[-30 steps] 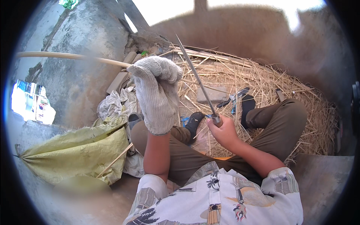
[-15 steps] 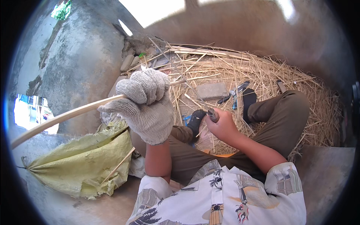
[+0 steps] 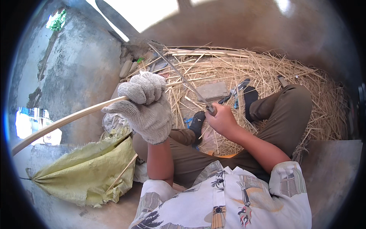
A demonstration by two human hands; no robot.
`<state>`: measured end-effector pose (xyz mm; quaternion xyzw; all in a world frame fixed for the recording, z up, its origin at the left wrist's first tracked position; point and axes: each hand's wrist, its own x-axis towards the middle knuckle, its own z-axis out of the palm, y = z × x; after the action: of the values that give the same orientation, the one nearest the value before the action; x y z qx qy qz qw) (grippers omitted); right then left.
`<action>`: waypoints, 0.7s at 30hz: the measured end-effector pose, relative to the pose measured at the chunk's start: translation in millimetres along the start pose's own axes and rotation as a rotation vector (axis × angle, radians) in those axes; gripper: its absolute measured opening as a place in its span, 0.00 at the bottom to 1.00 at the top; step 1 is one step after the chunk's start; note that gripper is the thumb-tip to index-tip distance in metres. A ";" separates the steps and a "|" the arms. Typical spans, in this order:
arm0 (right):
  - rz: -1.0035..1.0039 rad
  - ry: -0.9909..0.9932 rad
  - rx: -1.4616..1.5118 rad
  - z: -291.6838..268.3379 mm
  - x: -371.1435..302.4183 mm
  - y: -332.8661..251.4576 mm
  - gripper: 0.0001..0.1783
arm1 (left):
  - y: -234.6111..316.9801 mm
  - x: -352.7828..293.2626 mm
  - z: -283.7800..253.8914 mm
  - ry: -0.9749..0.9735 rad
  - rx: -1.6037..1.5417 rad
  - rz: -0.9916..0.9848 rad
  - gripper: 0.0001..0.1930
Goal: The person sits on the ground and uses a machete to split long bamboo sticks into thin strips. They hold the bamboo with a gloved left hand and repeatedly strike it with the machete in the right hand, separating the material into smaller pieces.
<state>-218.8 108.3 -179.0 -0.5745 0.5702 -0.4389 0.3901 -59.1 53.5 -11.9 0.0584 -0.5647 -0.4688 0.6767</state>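
Observation:
My left hand (image 3: 146, 108), in a grey knitted glove, is closed around a long pale strip of bamboo or cane (image 3: 68, 122). The strip runs out to the lower left, and a short end shows beyond the fist on the right. In my bare right hand (image 3: 223, 121) is the handle of a long, narrow knife (image 3: 184, 80). Its blade slants up and left, past the gloved fist on its far right side. Whether the blade touches the strip's short end cannot be made out.
A yellow-green woven sack (image 3: 87, 173) lies at the left with a thin stick on it. Ahead, shavings and split strips (image 3: 289, 80) cover the ground around a brick (image 3: 213, 91). A dark-handled tool (image 3: 238, 89) lies beside it, near my foot. Walls stand left and behind.
The knife blade has rolled so more of its side shows. My right hand has shifted slightly left and up. The gloved hand keeps hold of the strip, and the view has tilted a little.

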 end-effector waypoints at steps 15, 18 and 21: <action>-0.271 0.024 -0.065 -10.5 -2.9 -16.8 0.11 | 16.7 0.5 9.5 0.199 -0.122 0.091 0.34; 0.026 0.027 -0.093 -9.8 13.4 2.5 0.11 | 28.4 -2.4 17.9 0.139 -0.106 0.093 0.33; 0.021 0.036 -0.142 -0.3 4.3 3.7 0.11 | 24.6 -0.1 10.5 -0.084 -0.049 0.056 0.33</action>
<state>-220.4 103.9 -182.1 -0.5868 0.6128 -0.4035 0.3426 -53.7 72.0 6.7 0.0065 -0.5824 -0.4655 0.6664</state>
